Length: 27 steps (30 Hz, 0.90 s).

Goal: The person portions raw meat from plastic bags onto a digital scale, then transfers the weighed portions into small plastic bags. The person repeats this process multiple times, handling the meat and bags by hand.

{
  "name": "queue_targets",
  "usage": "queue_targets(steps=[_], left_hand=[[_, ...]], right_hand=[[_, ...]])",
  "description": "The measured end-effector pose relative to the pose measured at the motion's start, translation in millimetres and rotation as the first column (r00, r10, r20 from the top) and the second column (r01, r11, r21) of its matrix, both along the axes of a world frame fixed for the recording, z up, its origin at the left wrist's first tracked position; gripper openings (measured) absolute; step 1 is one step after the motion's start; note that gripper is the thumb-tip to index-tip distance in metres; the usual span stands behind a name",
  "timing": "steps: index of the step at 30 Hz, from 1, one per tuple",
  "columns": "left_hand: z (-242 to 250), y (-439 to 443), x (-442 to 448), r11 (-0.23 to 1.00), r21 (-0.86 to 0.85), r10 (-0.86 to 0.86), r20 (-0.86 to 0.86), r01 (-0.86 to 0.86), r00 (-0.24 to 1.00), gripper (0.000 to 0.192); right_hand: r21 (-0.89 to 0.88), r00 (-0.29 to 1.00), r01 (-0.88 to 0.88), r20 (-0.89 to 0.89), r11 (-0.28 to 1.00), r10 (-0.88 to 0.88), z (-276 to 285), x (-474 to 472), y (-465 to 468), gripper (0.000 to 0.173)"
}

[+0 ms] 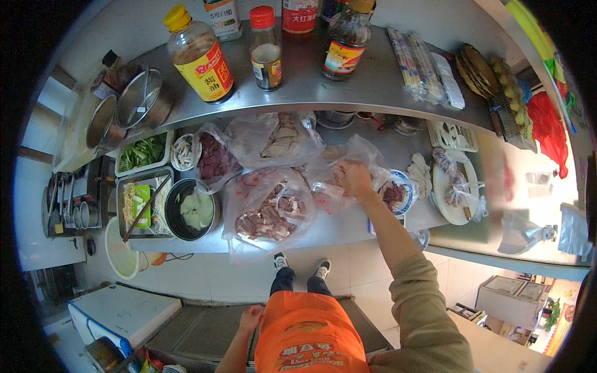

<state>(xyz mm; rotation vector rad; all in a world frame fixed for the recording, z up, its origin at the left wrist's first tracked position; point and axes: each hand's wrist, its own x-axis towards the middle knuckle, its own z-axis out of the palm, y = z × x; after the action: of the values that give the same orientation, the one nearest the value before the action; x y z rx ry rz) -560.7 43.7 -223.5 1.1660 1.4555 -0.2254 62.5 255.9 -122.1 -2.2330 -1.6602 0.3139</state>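
Note:
My right hand [353, 177] reaches into a clear plastic bag [366, 151] on the steel counter; its fingertips are partly hidden in the bag, and whether they grip anything does not show. Just right of it, a blue-rimmed plate [409, 196] holds sliced meat. To its left lies an open plastic bag of sliced meat [270, 219], with a bag of pale slices [282, 135] behind and a bag of dark red meat [214, 156] farther left. My left hand [252, 317] hangs low beside the orange apron [308, 326], away from the counter, its fingers curled and nothing visible in them.
At the left stand a black pot of pale slices in liquid [196, 212], a tray with noodles and chopsticks [143, 205] and a basket of greens [142, 154]. Above runs a steel shelf [298, 93] with a soy sauce bottle [200, 60] and other bottles. A white cutting board [447, 186] lies right.

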Motion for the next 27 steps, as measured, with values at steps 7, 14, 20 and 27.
queue_targets(steps=[7, 14, 20, 27], left_hand=[[2, -6, 23, 0.964, -0.113, 0.259, 0.169, -0.242, 0.951, 0.023], [-14, -23, 22, 1.0, 0.012, 0.025, 0.041, -0.026, 0.999, 0.025], [-21, -30, 19, 0.989, 0.043, -0.142, -0.012, 0.142, 0.99, 0.025], [-18, -38, 16, 0.994, -0.106, -0.027, -0.065, 0.02, 0.998, 0.021]], right_hand=[[-0.031, 0.795, 0.263, -0.559, 0.964, -0.235, 44, 18, -10, 0.021], [-0.011, 0.298, 0.343, -0.947, 0.939, -0.12, 116, 29, -54, 0.011], [-0.015, 0.259, 0.413, -0.957, 0.911, -0.134, 169, 81, -130, 0.016], [-0.025, 0.638, 0.434, -0.698, 0.901, -0.327, 96, 145, -204, 0.016]])
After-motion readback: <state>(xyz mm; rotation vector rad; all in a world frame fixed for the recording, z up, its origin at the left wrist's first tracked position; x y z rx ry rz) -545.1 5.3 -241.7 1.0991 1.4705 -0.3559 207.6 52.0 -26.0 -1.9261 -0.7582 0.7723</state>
